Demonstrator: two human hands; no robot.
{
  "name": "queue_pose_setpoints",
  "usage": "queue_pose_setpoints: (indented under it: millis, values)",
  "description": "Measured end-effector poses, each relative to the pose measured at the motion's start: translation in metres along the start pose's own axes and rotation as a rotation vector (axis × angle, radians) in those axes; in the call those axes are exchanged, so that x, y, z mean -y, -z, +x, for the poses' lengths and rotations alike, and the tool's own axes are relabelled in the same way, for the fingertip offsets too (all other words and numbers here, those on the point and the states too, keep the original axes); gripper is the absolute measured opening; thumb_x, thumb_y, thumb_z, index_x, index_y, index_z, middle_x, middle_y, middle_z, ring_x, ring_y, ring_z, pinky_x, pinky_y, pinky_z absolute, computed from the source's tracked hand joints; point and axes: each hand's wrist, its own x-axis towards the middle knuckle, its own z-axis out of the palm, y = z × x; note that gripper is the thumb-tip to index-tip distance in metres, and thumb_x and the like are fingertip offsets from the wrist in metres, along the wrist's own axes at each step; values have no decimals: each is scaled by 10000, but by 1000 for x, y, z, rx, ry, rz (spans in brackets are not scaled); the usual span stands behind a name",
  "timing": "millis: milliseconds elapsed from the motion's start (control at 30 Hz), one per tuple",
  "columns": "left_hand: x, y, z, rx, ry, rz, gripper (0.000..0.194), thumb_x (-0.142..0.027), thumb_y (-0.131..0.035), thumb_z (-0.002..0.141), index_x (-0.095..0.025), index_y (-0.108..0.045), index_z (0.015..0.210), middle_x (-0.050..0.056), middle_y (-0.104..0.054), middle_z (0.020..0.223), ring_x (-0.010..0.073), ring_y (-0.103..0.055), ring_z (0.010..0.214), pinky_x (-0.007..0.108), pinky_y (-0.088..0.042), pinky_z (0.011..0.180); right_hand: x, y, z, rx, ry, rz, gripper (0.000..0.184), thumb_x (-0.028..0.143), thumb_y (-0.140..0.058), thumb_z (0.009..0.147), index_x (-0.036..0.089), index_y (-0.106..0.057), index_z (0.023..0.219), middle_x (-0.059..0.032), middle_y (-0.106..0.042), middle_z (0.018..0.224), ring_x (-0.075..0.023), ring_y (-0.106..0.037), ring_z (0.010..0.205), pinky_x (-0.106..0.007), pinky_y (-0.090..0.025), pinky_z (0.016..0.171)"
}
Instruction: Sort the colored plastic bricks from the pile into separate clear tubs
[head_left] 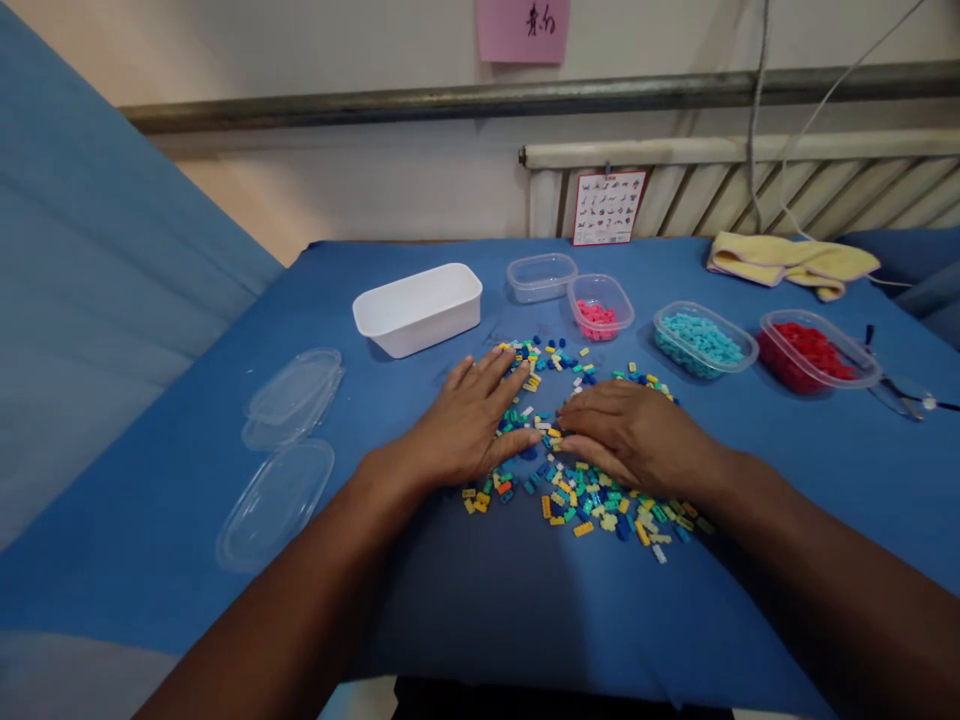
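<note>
Small toy building bricks (592, 497) in yellow, green, blue, white and orange lie in a loose spread on the blue cloth. Palm down over the left side of the spread is my left hand (474, 415), fingers apart and thumb stretched toward the middle. My right hand (637, 435) lies over the right side, its fingers stretched out close together and pointing left. Both hands touch the bricks and cover some of them. Whatever lies under the palms is hidden, and I see nothing gripped in either hand.
Behind the bricks stand a white bin (420, 312), a clear tub (541, 292), and tubs of pink (606, 285), turquoise (703, 365) and red bricks (821, 375). Clear lids (277, 505) lie at left. A yellow cloth (787, 262) and glasses (900, 398) are at right.
</note>
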Motion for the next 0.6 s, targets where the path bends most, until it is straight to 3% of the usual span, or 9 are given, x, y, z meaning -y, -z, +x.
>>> queue_pose_setpoints:
  millis: [67,167,333,467,600]
  values:
    - [-1,-4,11,-56,44,40,900,-742,-364,1096,-152,-270,1770,178,-175,1853,361,-127,1739,620,-132,1401,-3,-1,0,-70,-33,-22,313,390,-572,1136,203,-803,1235,-124,-839,1225,-298,-796,1144,-492,-626,1052]
    - [-4,-4,23,-122,122,74,834,-677,-341,1126,-123,-319,1750,171,-244,1837,339,-186,1731,591,-152,1406,-13,-7,4,-136,-130,-79,413,414,-531,1146,165,-735,1406,-171,-746,1456,-339,-700,1374,-531,-568,1172]
    - [-7,-4,22,-166,174,43,767,-625,-281,1150,-132,-367,1732,152,-325,1814,311,-254,1716,569,-177,1405,-35,-22,14,-12,-267,-104,605,488,-428,1162,97,-572,1601,-230,-523,1686,-376,-496,1583,-598,-441,1291]
    - [-7,-6,18,-112,121,23,744,-610,-278,1153,-138,-404,1714,149,-329,1814,315,-246,1718,560,-179,1403,-38,-21,14,52,-236,-55,559,500,-434,1158,163,-615,1564,-184,-591,1645,-371,-523,1564,-611,-440,1281]
    - [-6,-7,18,-100,117,8,743,-616,-265,1155,-146,-400,1714,140,-318,1821,303,-242,1720,547,-186,1401,-28,-9,10,14,-97,54,384,412,-462,1162,223,-752,1326,-120,-781,1398,-316,-700,1363,-532,-527,1190]
